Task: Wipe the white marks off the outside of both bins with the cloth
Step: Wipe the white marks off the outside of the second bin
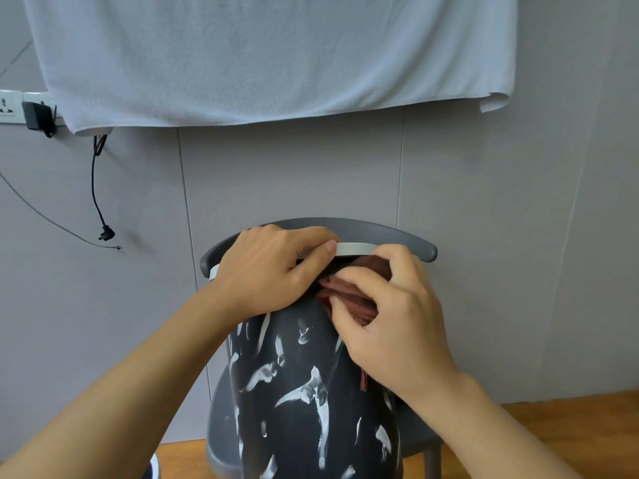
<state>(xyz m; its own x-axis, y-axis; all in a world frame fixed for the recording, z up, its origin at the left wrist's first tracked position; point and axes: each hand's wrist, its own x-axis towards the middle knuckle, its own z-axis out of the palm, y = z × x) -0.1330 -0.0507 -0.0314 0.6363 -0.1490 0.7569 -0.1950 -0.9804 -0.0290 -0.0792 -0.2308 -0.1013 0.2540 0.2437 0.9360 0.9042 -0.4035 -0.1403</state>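
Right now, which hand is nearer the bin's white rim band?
Left. The left hand grips the white rim band, thumb pressed on it. The right hand sits just below the band, bunching the brown cloth against the bin wall.

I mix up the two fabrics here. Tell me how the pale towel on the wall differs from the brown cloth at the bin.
The pale grey-blue towel hangs spread flat on the wall, untouched; the reddish-brown cloth is bunched in the right hand against the black bin. The towel looks far larger. Both are soft fabric.
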